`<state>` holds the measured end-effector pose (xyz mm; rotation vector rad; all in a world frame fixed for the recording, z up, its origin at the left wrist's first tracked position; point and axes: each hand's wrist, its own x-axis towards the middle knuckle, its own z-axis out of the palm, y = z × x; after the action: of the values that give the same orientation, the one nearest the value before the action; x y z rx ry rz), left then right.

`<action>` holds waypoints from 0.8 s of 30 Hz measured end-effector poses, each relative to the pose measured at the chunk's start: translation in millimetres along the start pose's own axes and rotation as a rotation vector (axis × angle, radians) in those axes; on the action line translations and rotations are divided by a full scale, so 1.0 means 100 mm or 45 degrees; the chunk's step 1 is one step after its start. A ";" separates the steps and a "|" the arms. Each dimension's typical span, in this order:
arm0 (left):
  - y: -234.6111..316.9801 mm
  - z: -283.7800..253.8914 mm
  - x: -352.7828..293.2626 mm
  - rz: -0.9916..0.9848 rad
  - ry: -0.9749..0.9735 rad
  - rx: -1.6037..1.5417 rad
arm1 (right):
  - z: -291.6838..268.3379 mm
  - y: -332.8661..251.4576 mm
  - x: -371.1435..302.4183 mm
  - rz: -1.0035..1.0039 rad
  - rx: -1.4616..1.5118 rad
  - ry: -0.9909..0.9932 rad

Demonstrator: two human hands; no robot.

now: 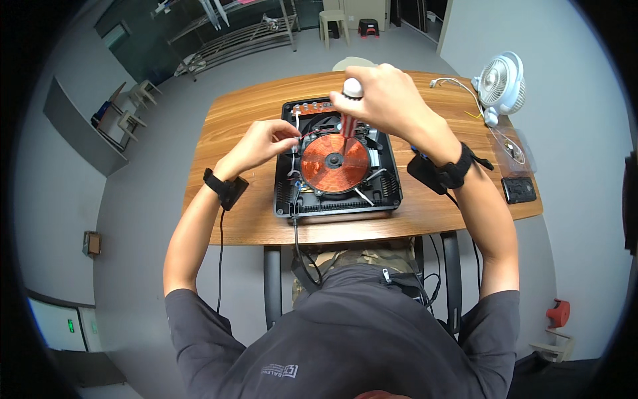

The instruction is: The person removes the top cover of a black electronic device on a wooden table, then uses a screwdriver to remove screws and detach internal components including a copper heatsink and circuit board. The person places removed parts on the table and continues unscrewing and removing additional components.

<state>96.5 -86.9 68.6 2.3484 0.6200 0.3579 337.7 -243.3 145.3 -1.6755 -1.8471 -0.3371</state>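
Note:
An opened induction cooker lies on the table, its black casing showing a round copper coil with a dark centre. My right hand is closed around a screwdriver with a red-and-white handle and a white end. The screwdriver stands nearly upright over the far part of the coil; I cannot tell whether its tip touches anything. My left hand is at the casing's left side, fingers curled together beside thin wires and left of the coil. Whatever is between those fingertips is too small to make out.
A wooden table carries the cooker. At its right side are a white fan with a cable, a clear tray of small parts and a black phone-like device. A black cord hangs over the near edge.

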 end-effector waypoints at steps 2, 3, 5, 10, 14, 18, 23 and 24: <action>0.22 0.09 0.01 0.204 -0.048 0.076 | -0.01 -0.07 0.01 -0.051 0.026 -0.031; 0.33 0.15 0.05 0.297 -0.045 0.052 | 0.01 -0.07 -0.01 -0.100 0.041 -0.012; 0.59 0.19 0.05 0.321 -0.101 -0.033 | 0.06 -0.12 -0.09 -0.163 0.055 -0.010; 0.36 0.25 0.02 0.490 -0.208 -0.055 | 0.27 -0.28 -0.21 -0.225 0.191 -0.078; 0.39 0.18 -0.21 0.379 -0.254 -0.058 | 0.33 -0.43 -0.17 -0.237 0.200 -0.192; 0.41 0.15 -0.26 0.381 -0.253 -0.028 | 0.45 -0.49 -0.16 -0.288 0.244 -0.181; 0.45 0.16 -0.29 0.396 -0.242 -0.022 | 0.47 -0.47 -0.18 -0.267 0.262 -0.198; 0.42 0.17 -0.28 0.398 -0.237 -0.021 | 0.47 -0.47 -0.19 -0.268 0.264 -0.176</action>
<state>93.2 -138.3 81.7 2.4290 0.1608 0.2758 279.6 -239.3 107.6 -1.3991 -2.0893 -0.1121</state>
